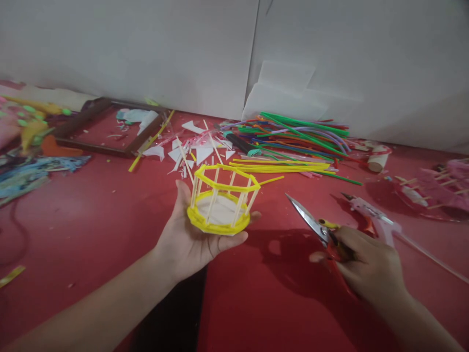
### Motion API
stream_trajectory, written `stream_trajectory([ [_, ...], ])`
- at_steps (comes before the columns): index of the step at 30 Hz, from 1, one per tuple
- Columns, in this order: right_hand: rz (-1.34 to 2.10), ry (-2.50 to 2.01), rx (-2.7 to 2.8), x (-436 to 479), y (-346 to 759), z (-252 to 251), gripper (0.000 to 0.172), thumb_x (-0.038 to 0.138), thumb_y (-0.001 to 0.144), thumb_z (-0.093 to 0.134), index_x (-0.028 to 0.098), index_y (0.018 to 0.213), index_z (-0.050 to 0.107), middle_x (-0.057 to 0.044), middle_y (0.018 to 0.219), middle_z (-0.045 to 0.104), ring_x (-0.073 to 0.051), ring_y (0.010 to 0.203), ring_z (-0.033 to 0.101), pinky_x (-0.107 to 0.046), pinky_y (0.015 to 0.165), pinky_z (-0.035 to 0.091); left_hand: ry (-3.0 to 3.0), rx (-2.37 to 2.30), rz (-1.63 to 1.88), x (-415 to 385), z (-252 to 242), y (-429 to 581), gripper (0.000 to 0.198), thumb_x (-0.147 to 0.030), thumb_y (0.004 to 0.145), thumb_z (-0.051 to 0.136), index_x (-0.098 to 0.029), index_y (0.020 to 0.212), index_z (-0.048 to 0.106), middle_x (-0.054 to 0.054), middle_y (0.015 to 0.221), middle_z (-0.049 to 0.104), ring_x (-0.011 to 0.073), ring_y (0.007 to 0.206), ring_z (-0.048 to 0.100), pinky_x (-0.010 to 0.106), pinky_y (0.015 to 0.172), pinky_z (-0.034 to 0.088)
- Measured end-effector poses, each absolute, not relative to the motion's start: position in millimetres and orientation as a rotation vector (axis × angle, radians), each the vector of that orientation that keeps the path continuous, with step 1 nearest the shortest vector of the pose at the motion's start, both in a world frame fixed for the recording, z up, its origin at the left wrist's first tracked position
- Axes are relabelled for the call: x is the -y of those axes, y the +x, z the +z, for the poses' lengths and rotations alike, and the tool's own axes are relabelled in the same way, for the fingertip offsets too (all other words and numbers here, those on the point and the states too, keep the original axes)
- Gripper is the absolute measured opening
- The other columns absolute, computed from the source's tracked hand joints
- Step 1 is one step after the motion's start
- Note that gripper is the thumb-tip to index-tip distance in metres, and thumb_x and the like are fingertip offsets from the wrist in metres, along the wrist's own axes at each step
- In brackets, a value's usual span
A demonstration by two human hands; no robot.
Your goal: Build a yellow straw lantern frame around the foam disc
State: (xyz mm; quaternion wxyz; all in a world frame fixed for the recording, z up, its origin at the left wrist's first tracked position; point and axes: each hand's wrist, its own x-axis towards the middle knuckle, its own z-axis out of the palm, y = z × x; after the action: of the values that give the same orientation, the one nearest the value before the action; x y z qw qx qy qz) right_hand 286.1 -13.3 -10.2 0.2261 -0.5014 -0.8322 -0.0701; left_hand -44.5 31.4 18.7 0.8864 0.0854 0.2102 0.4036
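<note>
I am observing from a distance, through the head camera, a small open cage of yellow angular rings, pale thin sticks and a whitish floor (219, 228), which is sitting upright on the upturned palm of the left hand (190, 244) over the red tabletop (110, 210). The left hand is cradling it, the thumb rising along the near-left side and the fingers reaching beneath the base toward the right; I am not seeing clearly how firmly they are pressing. The right hand (372, 266) is wrapping its fingers around the red handles of a pair of metal-bladed scissors (309, 222), whose tip is pointing up and leftward, apart from the cage. A small yellow piece (329, 224) is showing beside the right hand's fingers; I cannot tell whether it belongs to the scissors. A translucent pinkish glue gun with a pale cord (377, 212) is lying just beyond the right hand. Behind the cage, white angular scraps (203, 155) are lying scattered, and to their right a heap of multicoloured fuzzy stems (293, 129) is resting, with straight yellow stems (278, 167) lying along its near edge. At the left, a dark brown rectangular frame (98, 148) is lying flat; at the far right, a pink mass threaded with pale sticks (439, 181) is resting.
</note>
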Motion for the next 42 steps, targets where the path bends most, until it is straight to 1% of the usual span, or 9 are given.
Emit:
stream_trajectory([
  [4, -0.216, -1.398, 2.291, 13, 286, -11, 0.059, 0.073, 0.092, 0.058, 0.022, 0.063, 0.051, 0.004, 0.051, 0.052, -0.010, 0.042, 0.052, -0.024, 0.047, 0.038, 0.181, -0.365, 0.809, -30, 12, -50, 0.068, -0.052, 0.097, 0.060, -0.012, 0.149, 0.042, 0.020, 0.126, 0.074, 0.0380, 0.124, 0.069, 0.039, 0.084, 0.066],
  [9, -0.236, -1.382, 2.310, 13, 287, -12, 0.055, 0.070, 0.093, 0.060, 0.022, 0.067, 0.052, 0.003, 0.053, 0.055, -0.011, 0.044, 0.056, -0.024, 0.047, 0.038, 0.113, -0.350, 0.766, -33, 8, -55, 0.041, -0.049, 0.097, 0.057, -0.018, 0.124, 0.065, 0.016, 0.122, 0.078, 0.0406, 0.119, 0.072, 0.041, 0.069, 0.067],
  [13, -0.253, -1.387, 2.305, 13, 286, -11, 0.057, 0.072, 0.096, 0.053, 0.023, 0.066, 0.051, 0.004, 0.050, 0.051, -0.011, 0.040, 0.052, -0.026, 0.044, 0.035, 0.138, -0.384, 0.770, -32, 13, -50, 0.043, -0.052, 0.095, 0.058, -0.019, 0.122, 0.068, 0.013, 0.110, 0.081, 0.0378, 0.104, 0.078, 0.046, 0.070, 0.068],
  [17, -0.229, -1.378, 2.308, 13, 286, -10, 0.054, 0.069, 0.097, 0.053, 0.023, 0.070, 0.057, 0.003, 0.051, 0.052, -0.012, 0.042, 0.053, -0.026, 0.045, 0.036, 0.169, -0.416, 0.816, -28, 17, -45, 0.046, -0.049, 0.093, 0.064, -0.018, 0.127, 0.068, 0.010, 0.104, 0.082, 0.0307, 0.095, 0.080, 0.040, 0.075, 0.068],
  [20, -0.211, -1.400, 2.299, 13, 288, -11, 0.053, 0.069, 0.097, 0.055, 0.022, 0.072, 0.061, 0.002, 0.055, 0.058, -0.013, 0.045, 0.057, -0.026, 0.046, 0.037, 0.200, -0.421, 0.791, -27, 17, -45, 0.047, -0.053, 0.092, 0.064, -0.015, 0.120, 0.070, 0.014, 0.108, 0.081, 0.0355, 0.099, 0.079, 0.044, 0.066, 0.068],
  [24, -0.206, -1.429, 2.279, 13, 288, -11, 0.053, 0.071, 0.093, 0.060, 0.023, 0.071, 0.062, 0.001, 0.055, 0.059, -0.014, 0.046, 0.059, -0.026, 0.045, 0.037, 0.193, -0.440, 0.845, -28, 16, -46, 0.042, -0.052, 0.095, 0.065, -0.017, 0.118, 0.069, 0.012, 0.113, 0.081, 0.0334, 0.102, 0.079, 0.053, 0.084, 0.067],
  [32, -0.191, -1.482, 2.214, 15, 281, -9, 0.058, 0.071, 0.095, 0.054, 0.023, 0.063, 0.055, 0.002, 0.051, 0.052, -0.013, 0.043, 0.050, -0.028, 0.047, 0.033, 0.172, -0.487, 0.849, -29, 19, -43, 0.063, -0.055, 0.096, 0.064, -0.012, 0.140, 0.052, 0.020, 0.125, 0.075, 0.0336, 0.115, 0.075, 0.041, 0.096, 0.063],
  [37, -0.180, -1.490, 2.205, 15, 283, -11, 0.058, 0.074, 0.092, 0.057, 0.022, 0.067, 0.061, 0.002, 0.050, 0.051, -0.012, 0.042, 0.048, -0.028, 0.046, 0.033, 0.160, -0.564, 0.934, -31, 22, -38, 0.045, -0.049, 0.088, 0.075, -0.013, 0.113, 0.066, 0.015, 0.112, 0.080, 0.0300, 0.106, 0.078, 0.036, 0.093, 0.065],
  [42, -0.140, -1.664, 2.088, 20, 277, -13, 0.065, 0.082, 0.092, 0.045, 0.022, 0.069, 0.058, 0.001, 0.056, 0.053, -0.014, 0.048, 0.049, -0.030, 0.051, 0.032, 0.268, -0.589, 1.009, -31, 19, -34, 0.027, -0.037, 0.082, 0.084, -0.018, 0.098, 0.073, 0.004, 0.107, 0.082, 0.0196, 0.100, 0.079, 0.024, 0.089, 0.064],
])
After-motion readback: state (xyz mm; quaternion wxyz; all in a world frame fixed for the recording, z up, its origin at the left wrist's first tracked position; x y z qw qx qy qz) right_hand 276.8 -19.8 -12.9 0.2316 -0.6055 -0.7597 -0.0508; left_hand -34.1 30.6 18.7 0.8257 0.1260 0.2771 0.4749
